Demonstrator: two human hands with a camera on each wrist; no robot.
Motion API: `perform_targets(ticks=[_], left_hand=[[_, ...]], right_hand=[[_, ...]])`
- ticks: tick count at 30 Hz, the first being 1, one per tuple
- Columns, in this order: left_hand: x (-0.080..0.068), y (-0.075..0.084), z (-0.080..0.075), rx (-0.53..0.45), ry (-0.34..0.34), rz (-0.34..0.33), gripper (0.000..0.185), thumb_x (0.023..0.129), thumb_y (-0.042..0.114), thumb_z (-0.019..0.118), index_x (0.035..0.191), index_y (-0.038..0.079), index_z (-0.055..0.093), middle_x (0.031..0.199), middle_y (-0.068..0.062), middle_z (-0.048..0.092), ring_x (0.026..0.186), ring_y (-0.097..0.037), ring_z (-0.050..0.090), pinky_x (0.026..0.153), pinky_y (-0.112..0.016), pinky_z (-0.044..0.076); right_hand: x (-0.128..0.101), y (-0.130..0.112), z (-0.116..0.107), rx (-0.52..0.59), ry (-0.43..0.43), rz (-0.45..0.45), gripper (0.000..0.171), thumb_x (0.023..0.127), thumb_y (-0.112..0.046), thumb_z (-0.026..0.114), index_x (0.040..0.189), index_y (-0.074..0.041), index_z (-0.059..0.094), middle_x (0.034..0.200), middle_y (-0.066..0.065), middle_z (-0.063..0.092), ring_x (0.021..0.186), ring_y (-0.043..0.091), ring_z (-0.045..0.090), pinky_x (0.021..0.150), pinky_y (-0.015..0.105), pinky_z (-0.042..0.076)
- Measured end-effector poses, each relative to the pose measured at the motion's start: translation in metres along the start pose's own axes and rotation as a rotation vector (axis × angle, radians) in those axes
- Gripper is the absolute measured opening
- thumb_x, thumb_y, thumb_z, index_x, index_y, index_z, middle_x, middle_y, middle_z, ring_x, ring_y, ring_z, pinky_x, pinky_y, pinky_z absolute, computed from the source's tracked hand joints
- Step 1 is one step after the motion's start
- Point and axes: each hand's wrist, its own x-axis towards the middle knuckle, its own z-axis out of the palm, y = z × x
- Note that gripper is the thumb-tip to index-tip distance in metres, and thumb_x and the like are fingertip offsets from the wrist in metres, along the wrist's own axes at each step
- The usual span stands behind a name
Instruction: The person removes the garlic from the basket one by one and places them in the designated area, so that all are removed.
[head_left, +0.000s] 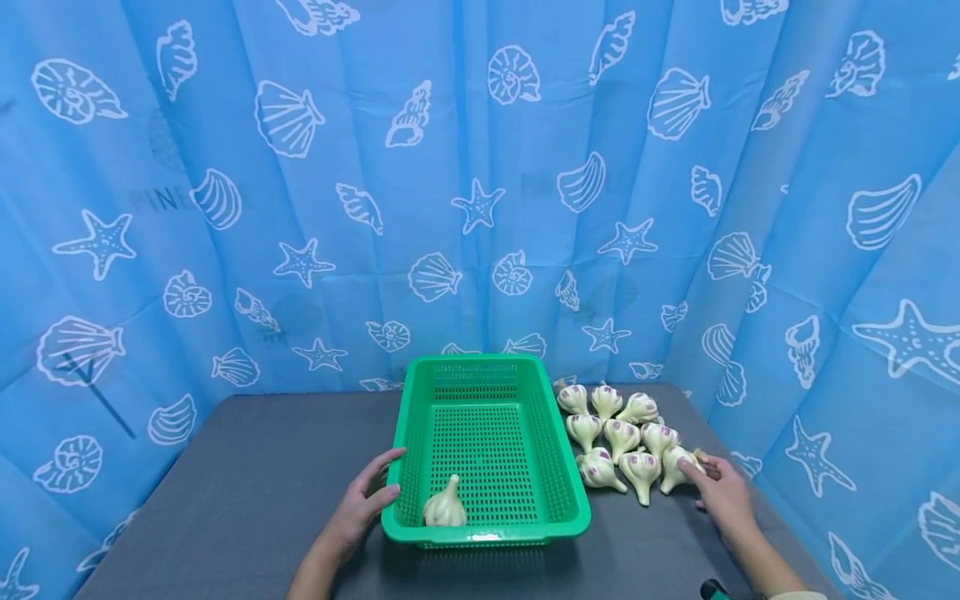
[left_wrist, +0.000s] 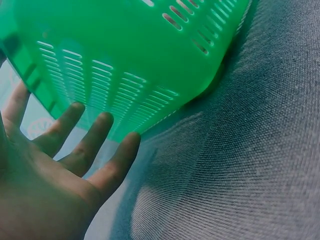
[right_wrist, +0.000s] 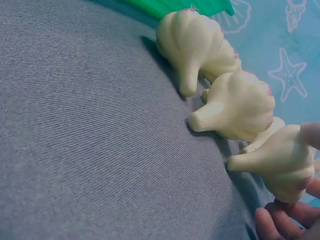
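A person's left hand [head_left: 365, 500] rests with straight fingers against the near left wall of a green basket [head_left: 551, 467] on a grey counter [head_left: 247, 483], one garlic bulb [head_left: 445, 507] lying in the basket's near left corner. The right hand [head_left: 722, 492] curls its fingertips [right_wrist: 272, 225] around the nearest bulb [right_wrist: 280, 162] of a garlic cluster [head_left: 622, 437] just right of the basket.

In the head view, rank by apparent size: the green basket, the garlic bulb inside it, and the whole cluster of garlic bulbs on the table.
1. Green basket, clearly largest.
2. Cluster of garlic bulbs right of the basket, which the right hand touches.
3. Single garlic bulb in the basket's near left corner, smallest.
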Motion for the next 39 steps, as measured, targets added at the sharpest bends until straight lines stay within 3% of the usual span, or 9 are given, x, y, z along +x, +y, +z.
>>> perform_targets(ticks=[10,18,33,36,39], left_hand=[[-0.0003,0.0008,0.0006,-0.013,0.004,-0.005,0.052,0.099,0.017,0.054,0.148,0.011,0.039,0.149,-0.022,0.031,0.132,-0.043,0.034,0.092,-0.046,0.045],[-0.0004,0.0009,0.0007,-0.011,0.000,0.009,0.051,0.099,0.015,0.053,0.148,0.009,0.038,0.148,-0.023,0.031,0.131,-0.044,0.035,0.090,-0.045,0.047],[0.0008,-0.0003,0.0011,-0.012,0.015,-0.003,0.052,0.098,0.016,0.054,0.148,0.011,0.040,0.149,-0.022,0.032,0.131,-0.044,0.035,0.091,-0.047,0.046],[0.0005,0.0004,0.0013,-0.013,0.019,-0.007,0.052,0.098,0.016,0.055,0.148,0.011,0.041,0.149,-0.022,0.032,0.131,-0.044,0.035,0.091,-0.047,0.046],[0.0001,0.0016,0.0016,-0.014,0.019,-0.006,0.052,0.098,0.016,0.055,0.148,0.010,0.041,0.149,-0.022,0.032,0.131,-0.044,0.035,0.091,-0.047,0.046]], right_hand=[[0.0058,0.0017,-0.0011,-0.003,-0.031,0.038,0.092,0.092,-0.060,0.051,0.142,0.014,0.028,0.141,0.039,0.030,0.120,0.050,0.043,0.061,0.029,0.053],[0.0042,0.0020,-0.0008,0.035,-0.026,0.048,0.086,0.091,-0.059,0.052,0.136,0.014,0.036,0.134,0.038,0.037,0.116,0.048,0.046,0.058,0.026,0.052],[0.0031,0.0069,0.0018,0.066,0.010,0.058,0.088,0.089,-0.060,0.056,0.137,0.012,0.039,0.137,0.036,0.039,0.119,0.046,0.045,0.057,0.025,0.050],[0.0018,0.0073,0.0014,0.072,0.041,0.053,0.082,0.090,-0.056,0.059,0.134,0.010,0.042,0.135,0.035,0.042,0.111,0.041,0.052,0.056,0.025,0.050],[-0.0002,0.0078,0.0002,0.073,0.092,0.057,0.069,0.091,-0.047,0.063,0.130,0.008,0.049,0.128,0.033,0.050,0.091,0.029,0.059,0.054,0.027,0.049]])
